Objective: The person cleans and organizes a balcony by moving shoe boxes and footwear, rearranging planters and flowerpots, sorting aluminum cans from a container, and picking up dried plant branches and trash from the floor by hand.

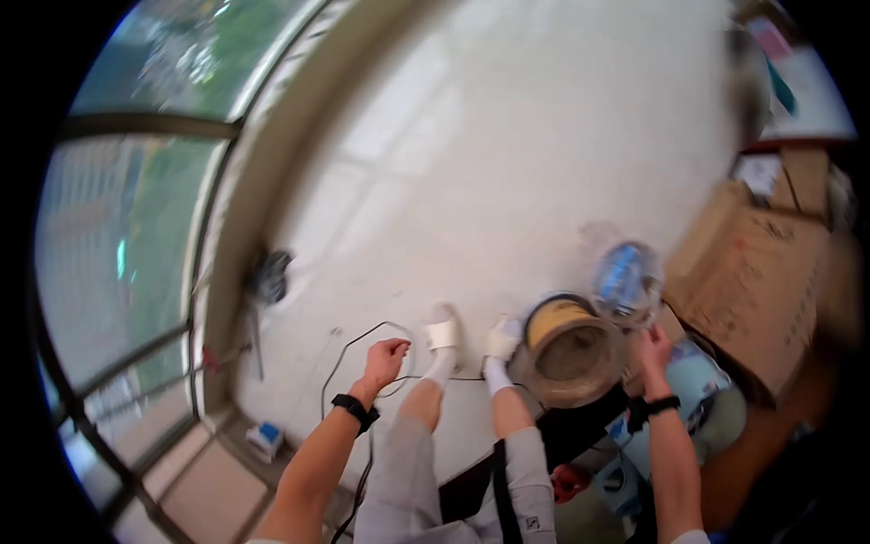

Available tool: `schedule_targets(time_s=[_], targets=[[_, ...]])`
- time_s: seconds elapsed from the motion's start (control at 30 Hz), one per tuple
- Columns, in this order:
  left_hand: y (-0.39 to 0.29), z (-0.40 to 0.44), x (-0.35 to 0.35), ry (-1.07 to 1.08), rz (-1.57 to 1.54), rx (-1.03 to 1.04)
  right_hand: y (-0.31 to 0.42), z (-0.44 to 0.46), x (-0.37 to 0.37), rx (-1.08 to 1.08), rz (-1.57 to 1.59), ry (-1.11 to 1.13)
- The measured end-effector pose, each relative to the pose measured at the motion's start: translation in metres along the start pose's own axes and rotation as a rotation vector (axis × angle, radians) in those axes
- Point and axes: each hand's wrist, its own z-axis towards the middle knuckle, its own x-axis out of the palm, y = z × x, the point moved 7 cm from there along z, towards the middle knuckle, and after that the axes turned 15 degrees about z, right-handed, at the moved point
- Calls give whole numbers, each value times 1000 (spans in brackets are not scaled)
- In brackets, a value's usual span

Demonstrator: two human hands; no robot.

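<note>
My left hand [387,359] is closed above the floor, near a thin black cable [328,376]; what it holds, if anything, is too small to tell. At the right, my right hand [653,350] grips the near edge of a round clear plastic item [627,283] with a blue patch, blurred by motion. Just left of that hand stands a round container [569,349] with a yellow band inside and a clear rim.
An open cardboard box [757,281] lies at the right, below a table [820,86] with things on it. Windows [136,218] line the left side. A dark bundle [271,276] and a small blue-white box [265,439] lie by the wall.
</note>
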Motion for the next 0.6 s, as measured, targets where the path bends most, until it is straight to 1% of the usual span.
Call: schedule_targets(time_s=[0.07, 0.13, 0.2, 0.23, 0.27, 0.33, 0.37, 0.43, 0.47, 0.53, 0.57, 0.6], targets=[[32, -45, -29, -118, -20, -42, 49, -32, 16, -45, 162, 170], [64, -96, -51, -193, -60, -172, 77, -64, 32, -100, 302, 313], [97, -149, -57, -195, -73, -311, 128, -116, 43, -115, 179, 521], [105, -178, -63, -156, -79, -385, 137, -137, 52, -147, 194, 595], [120, -206, -61, -189, -106, -420, 142, -159, 56, -178, 205, 669], [157, -263, -40, -101, -115, -546, 151, -206, 65, -92, 201, 837], [174, -293, -29, -129, -146, -575, 142, -222, 67, -84, 144, 872], [203, -345, -13, -378, -227, -570, 131, -252, 74, -77, 36, 950], [219, -370, 6, -404, -254, -593, 130, -266, 76, -78, -22, 997], [259, -424, 45, -439, -485, -751, 123, -286, 81, -135, -103, 1035], [267, -447, 47, -466, -512, -770, 141, -304, 85, -158, -146, 1059], [269, -471, 51, -395, -477, -848, 152, -314, 91, -187, -160, 1082]])
